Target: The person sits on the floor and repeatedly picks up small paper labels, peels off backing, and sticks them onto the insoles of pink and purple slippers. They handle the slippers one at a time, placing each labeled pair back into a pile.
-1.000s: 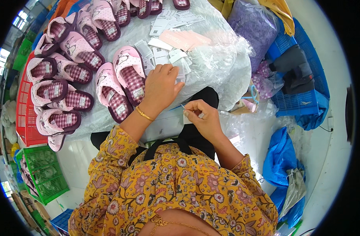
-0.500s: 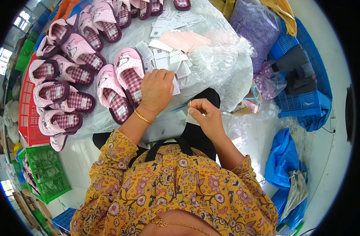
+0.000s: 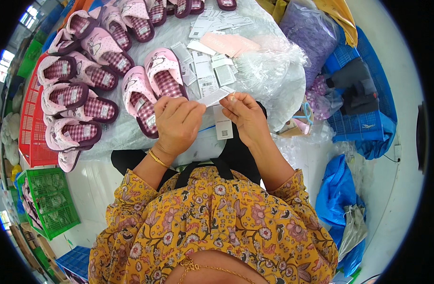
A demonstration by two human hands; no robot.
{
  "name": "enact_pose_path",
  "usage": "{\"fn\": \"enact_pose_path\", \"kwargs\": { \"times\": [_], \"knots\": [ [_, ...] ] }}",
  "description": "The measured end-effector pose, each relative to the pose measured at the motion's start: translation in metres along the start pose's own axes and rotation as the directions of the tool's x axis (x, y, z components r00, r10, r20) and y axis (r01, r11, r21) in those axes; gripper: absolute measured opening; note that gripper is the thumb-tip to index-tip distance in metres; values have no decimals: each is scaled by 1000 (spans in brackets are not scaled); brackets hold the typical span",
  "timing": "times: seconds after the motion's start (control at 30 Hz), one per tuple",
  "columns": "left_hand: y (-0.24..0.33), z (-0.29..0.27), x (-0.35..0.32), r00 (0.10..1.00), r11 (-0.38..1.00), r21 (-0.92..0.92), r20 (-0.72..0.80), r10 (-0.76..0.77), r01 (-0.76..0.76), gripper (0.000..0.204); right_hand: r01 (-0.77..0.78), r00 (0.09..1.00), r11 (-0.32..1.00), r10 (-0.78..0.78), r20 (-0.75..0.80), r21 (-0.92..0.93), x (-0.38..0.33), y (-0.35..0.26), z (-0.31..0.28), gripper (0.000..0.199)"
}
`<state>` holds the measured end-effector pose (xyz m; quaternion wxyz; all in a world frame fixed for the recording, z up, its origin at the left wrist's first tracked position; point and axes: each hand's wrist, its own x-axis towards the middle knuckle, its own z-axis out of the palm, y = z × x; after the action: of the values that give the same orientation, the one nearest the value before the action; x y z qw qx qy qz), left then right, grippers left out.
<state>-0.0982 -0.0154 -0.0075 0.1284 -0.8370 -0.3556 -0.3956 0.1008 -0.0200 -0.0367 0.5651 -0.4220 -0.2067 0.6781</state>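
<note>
My left hand (image 3: 179, 122) is closed, its bent fingers at the left end of a narrow white paper tag (image 3: 218, 96). At the tag's other end, my right hand (image 3: 244, 113) pinches it between thumb and fingers. Below the right fingers hangs a second white tag (image 3: 223, 124) with a square printed code. Just beyond my left hand lies a pair of pink slippers, the left slipper (image 3: 137, 94) and the right slipper (image 3: 162, 68), with plaid insoles and dark edges. My left knuckles overlap the right slipper's heel in this view.
Loose white tags (image 3: 205, 71) and pink cards (image 3: 230, 43) lie on the plastic-covered table (image 3: 122, 146). Several more pink slippers (image 3: 101, 71) crowd its left side, by a red crate (image 3: 31, 128). Crumpled clear plastic (image 3: 273, 66) and a purple-filled bag (image 3: 306, 38) are at right.
My left hand has drawn back from the loose tags, toward me and left. My right hand has risen slightly, and a white tag now spans both hands. The view has shifted a little.
</note>
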Motion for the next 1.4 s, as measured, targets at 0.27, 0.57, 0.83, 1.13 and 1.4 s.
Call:
{"fn": "enact_pose_path", "kwargs": {
  "times": [0.27,0.57,0.83,1.13,1.4],
  "knots": [
    [2,-17,-27,992,977,-213,127,-3,30,29,247,969,940,-240,62,-236,2,23,0,11],
    [-1,2,-33,594,251,-564,578,-560,786,15,269,961,815,-194,195,-514,-21,21,20,10],
    [8,1,-35,683,412,-567,429,-592,713,15,226,973,789,-153,174,-571,-29,11,30,35],
    [10,-3,-34,698,446,-547,445,-561,708,13,218,973,818,-140,183,-533,-26,15,21,41],
    [8,-3,-33,898,782,-441,247,-365,439,11,204,975,818,-122,185,-537,-27,16,15,28]
  ]
}}
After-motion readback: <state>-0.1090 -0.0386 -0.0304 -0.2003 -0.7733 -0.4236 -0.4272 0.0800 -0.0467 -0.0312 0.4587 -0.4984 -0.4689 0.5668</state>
